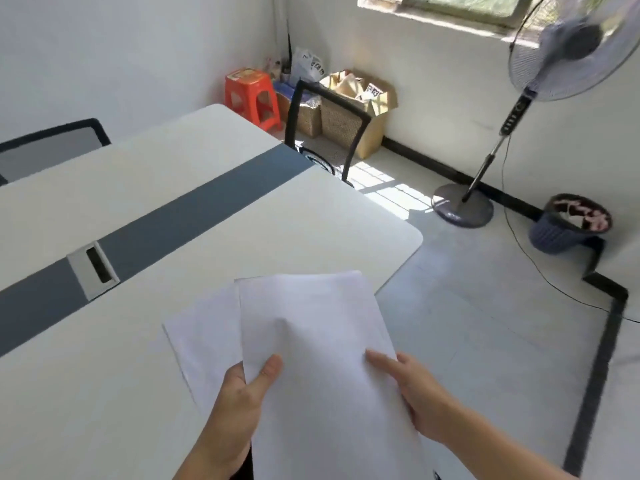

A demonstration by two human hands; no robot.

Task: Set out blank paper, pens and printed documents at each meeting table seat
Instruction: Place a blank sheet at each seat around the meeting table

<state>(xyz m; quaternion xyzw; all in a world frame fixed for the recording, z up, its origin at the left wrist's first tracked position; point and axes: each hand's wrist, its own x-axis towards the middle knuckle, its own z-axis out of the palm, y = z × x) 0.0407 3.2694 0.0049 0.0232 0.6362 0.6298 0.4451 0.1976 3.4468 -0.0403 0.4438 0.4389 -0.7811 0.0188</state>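
White table [173, 174], grey strip [194, 209]; fan [571, 46] near window [467, 5]; both hands [242, 393] [419, 393] gripping blank sheets [311, 323].

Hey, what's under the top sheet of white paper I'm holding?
A second white paper sheet peeks out leftward beneath the top white paper sheet, above the white table. The left hand and right hand grip it, thumbs on top; fingers underneath are covered.

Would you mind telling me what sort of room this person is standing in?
Probably a small office meeting room: a long white table with a grey centre strip and a cable slot, a mesh office chair drawn up to it, and sheets of paper held above its corner.
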